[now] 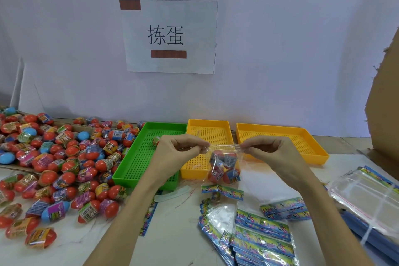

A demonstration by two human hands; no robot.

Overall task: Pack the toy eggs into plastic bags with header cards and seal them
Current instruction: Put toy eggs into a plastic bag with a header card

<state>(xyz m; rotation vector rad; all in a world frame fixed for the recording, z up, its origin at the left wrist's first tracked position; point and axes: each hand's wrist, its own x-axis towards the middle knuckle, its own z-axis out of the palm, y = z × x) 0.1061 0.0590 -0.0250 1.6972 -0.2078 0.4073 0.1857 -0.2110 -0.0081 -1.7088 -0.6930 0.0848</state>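
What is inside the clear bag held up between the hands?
The clear bag holds several red toy eggs with colourful wrappers. They overlap, so the exact count is unclear. No header card shows inside.

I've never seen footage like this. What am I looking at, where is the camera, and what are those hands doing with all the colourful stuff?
There is no machine here: a person wears a camera on the head, so this single picture looks forward and down at their own two hands. The left hand and right hand each pinch the top edge of a clear plastic bag that hangs between them with several toy eggs inside. On the table, a big pile of loose toy eggs lies to the left. Behind the hands stand a green tray and two yellow trays. Colourful header cards lie in front on the right, beside a stack of empty bags. A paper sign hangs on the wall.
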